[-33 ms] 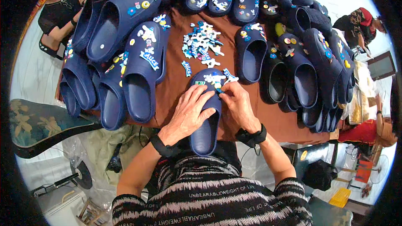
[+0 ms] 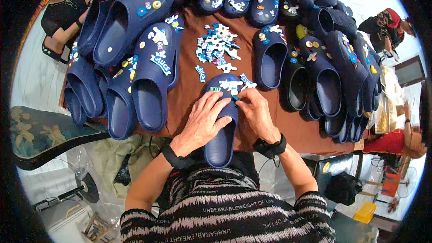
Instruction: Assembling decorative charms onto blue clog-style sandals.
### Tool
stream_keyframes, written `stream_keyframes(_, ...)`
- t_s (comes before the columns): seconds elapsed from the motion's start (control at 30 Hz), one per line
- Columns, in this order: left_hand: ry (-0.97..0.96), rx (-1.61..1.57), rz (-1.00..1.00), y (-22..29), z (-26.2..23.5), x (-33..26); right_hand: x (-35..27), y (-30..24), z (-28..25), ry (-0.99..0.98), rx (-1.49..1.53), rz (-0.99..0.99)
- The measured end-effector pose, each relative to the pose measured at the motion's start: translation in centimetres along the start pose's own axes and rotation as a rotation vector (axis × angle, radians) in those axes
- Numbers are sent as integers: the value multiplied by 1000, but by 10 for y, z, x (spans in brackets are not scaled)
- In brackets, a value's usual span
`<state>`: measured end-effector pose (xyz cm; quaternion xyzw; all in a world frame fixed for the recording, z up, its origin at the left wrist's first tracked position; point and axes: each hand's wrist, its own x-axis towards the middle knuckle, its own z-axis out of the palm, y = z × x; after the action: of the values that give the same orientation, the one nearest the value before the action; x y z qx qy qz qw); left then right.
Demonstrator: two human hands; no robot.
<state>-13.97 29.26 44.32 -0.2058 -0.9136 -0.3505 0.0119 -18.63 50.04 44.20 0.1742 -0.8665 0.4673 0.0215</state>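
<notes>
A navy clog lies in front of me with its toe pointing away. My left hand is closed over its upper, holding it down. White, blue and green shoe charms sit on the toe. My right hand pinches a small blue shoe charm against the clog's upper, right of my left fingertips; the fingers partly hide it. Just beyond that hand lies a banner-shaped charm. Past the toe, a pile of loose charms rests on the brown cloth, with another banner charm beside it.
Decorated navy clogs crowd the left side, and more clogs stand along the right. A further row closes off the far side. A dark patterned chair is at the left. Other people are beyond the table on both sides.
</notes>
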Motion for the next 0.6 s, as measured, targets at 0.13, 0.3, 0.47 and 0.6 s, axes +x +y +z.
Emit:
stream_keyframes(0.13, 35, -8, 14, -1, 2, -3, -3, -7, -1, -35, 8, -20)
stream_keyframes(0.3, 33, 6, 17, -3, 3, 1, 0, -8, -9, -68, -127, -134)
stream_keyframes(0.47, 62, 19, 24, -4, 7, 2, 0, -12, -15, -174, -127, -109)
stream_keyframes(0.6, 61, 53, 19, -4, 6, 3, 2, -10, -15, -245, -183, -178)
